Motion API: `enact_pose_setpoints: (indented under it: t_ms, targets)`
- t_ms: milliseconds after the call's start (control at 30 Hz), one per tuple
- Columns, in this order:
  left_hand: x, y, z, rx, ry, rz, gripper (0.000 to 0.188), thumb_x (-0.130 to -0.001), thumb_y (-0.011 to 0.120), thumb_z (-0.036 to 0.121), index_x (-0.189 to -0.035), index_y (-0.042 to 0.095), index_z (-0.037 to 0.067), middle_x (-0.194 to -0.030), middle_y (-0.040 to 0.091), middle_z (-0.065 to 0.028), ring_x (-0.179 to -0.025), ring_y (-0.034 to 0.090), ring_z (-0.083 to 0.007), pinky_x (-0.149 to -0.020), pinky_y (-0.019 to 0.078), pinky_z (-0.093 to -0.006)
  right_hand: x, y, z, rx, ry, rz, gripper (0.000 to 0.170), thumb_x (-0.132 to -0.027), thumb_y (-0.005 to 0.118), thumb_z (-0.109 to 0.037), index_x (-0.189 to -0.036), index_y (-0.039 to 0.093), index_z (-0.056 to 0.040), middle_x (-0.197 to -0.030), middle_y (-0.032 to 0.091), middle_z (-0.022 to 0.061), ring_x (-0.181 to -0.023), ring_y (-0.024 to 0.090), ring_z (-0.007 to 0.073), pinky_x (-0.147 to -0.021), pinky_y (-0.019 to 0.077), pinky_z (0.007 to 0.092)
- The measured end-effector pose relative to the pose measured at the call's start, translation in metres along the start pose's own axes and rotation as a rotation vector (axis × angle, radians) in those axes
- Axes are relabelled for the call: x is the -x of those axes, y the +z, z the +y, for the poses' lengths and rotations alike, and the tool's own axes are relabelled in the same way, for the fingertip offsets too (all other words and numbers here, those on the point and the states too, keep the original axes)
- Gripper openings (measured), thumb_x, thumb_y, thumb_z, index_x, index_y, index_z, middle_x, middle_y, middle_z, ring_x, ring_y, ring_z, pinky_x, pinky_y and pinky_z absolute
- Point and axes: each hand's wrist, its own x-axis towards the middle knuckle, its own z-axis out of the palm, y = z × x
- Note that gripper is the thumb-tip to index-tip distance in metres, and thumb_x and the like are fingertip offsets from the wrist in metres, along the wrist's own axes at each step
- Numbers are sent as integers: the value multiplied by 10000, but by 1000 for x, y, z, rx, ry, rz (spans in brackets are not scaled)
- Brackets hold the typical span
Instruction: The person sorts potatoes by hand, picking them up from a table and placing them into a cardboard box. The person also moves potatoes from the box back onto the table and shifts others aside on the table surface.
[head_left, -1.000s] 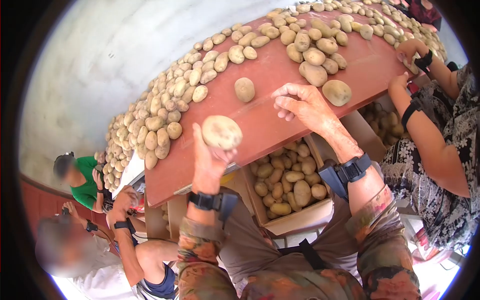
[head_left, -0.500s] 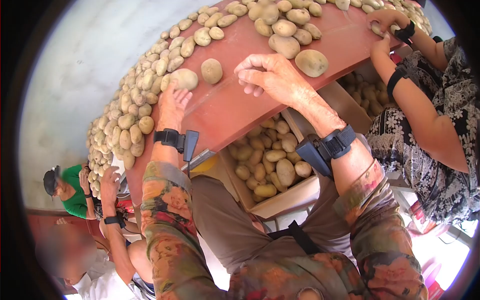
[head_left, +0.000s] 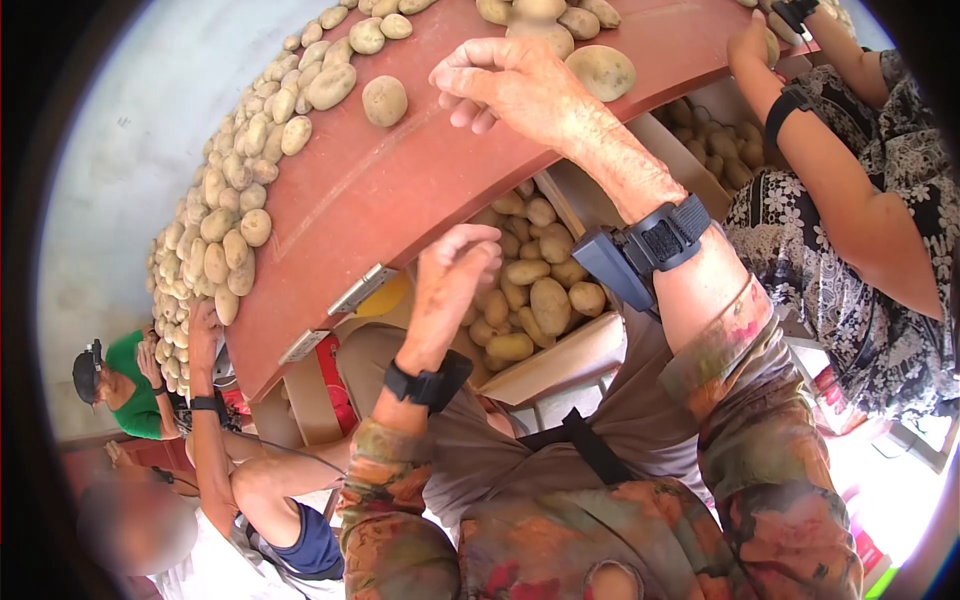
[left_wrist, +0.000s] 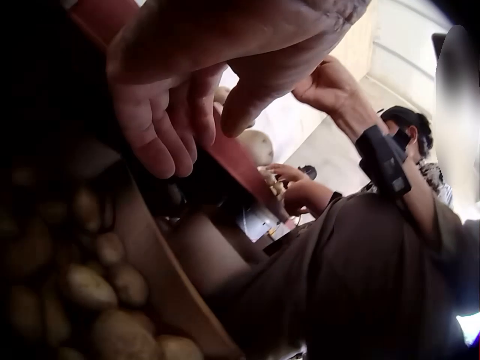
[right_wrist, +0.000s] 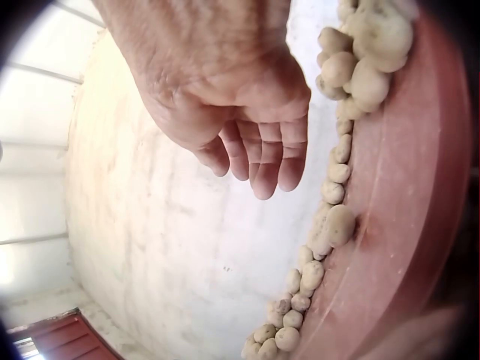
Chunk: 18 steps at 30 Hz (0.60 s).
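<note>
My left hand (head_left: 450, 290) hangs empty over the edge of the cardboard box (head_left: 575, 362) of potatoes, fingers loosely bent; the left wrist view shows the same hand (left_wrist: 202, 82) with nothing in it and potatoes (left_wrist: 90, 287) below. Above the red table (head_left: 330, 215), my right hand (head_left: 525, 95) is held with relaxed, slightly bent fingers and no potato. A single potato (head_left: 385, 101) lies to its left, and a large one (head_left: 600, 73) sits just right of it. In the right wrist view the empty hand (right_wrist: 240, 112) has its fingers hanging down.
A long row of potatoes (head_left: 215, 225) lines the table's far side, with a small pile (head_left: 540, 35) at the top. Another box of potatoes (head_left: 715, 140) stands at the right. People sit on both sides; the right neighbour's hand (head_left: 750, 45) is over the table.
My left hand carried a large potato to the far row, let it go there and came back to the box edge. The right hand stayed raised and empty. The head view has shifted.
</note>
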Motion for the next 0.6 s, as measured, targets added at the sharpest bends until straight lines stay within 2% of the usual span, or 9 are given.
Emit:
enact_pose_setpoints:
  t_ms: [33, 133, 200, 300, 333, 400, 467, 533, 600]
  targets:
    - [-5, 4, -12, 3, -4, -2, 216, -908, 555, 127, -1055, 631, -13, -907, 659, -89, -793, 624, -142, -697, 503, -260, 0, -1, 0, 9, -4, 5, 234, -931, 551, -223, -1012, 647, -26, -857, 650, 41, -767, 624, 108, -666, 521, 246]
    - [-29, 13, -48, -246, 64, -46, 270, -881, 583, 155, -1071, 620, -34, -901, 659, -103, -810, 624, -172, -721, 497, -293, 0, -2, 2, 12, -19, 10, 235, -930, 551, -220, -1010, 647, -21, -858, 651, 44, -763, 627, 109, -658, 520, 241]
    - [-51, 21, -74, -423, 36, -76, 305, -805, 621, 181, -1043, 653, -8, -980, 677, -187, -919, 656, -288, -810, 500, -369, 2, -1, 0, 12, -24, 11, 235, -930, 553, -220, -1007, 648, -19, -860, 652, 46, -761, 628, 108, -656, 519, 239]
    - [-77, 45, -92, -552, -49, -178, 395, -783, 634, 208, -1118, 623, -1, -1062, 653, -223, -1005, 628, -326, -869, 481, -389, 2, -1, -2, 11, -25, 14, 234, -929, 556, -218, -1003, 649, -15, -859, 654, 50, -753, 629, 107, -650, 517, 234]
    - [-84, 52, -99, -550, -52, -186, 395, -783, 634, 208, -1118, 623, -1, -1062, 653, -223, -1005, 628, -326, -869, 481, -389, 2, 0, -1, 7, -25, 14, 233, -929, 559, -216, -1001, 649, -13, -857, 655, 51, -746, 629, 106, -646, 515, 231]
    - [-97, 63, -115, -583, 31, -312, 499, -776, 636, 207, -1230, 553, 17, -1156, 610, -233, -1111, 571, -339, -931, 447, -394, 4, 1, -1, -10, -20, 16, 230, -928, 561, -212, -1000, 649, -12, -857, 656, 50, -741, 629, 104, -644, 514, 232]
    - [-123, 72, -168, -498, 53, -355, 539, -772, 632, 201, -1270, 519, 30, -1201, 581, -239, -1157, 537, -341, -957, 428, -389, 4, 0, -4, -21, -24, 21, 227, -927, 563, -208, -1000, 648, -10, -856, 657, 49, -737, 629, 102, -643, 514, 232]
    - [-126, 77, -171, -412, 73, -396, 581, -769, 629, 196, -1311, 484, 42, -1246, 552, -244, -1203, 503, -343, -983, 409, -385, 5, 0, -5, -18, 6, 5, 224, -926, 564, -204, -996, 647, -7, -857, 660, 49, -727, 628, 97, -642, 514, 234]
    - [-121, 73, -166, -506, 138, -402, 574, -757, 618, 171, -1302, 486, 49, -1203, 565, -243, -1182, 510, -343, -961, 420, -380, 7, -1, -4, -21, 11, 2, 225, -926, 563, -204, -997, 646, -7, -858, 660, 49, -725, 626, 95, -643, 514, 237]
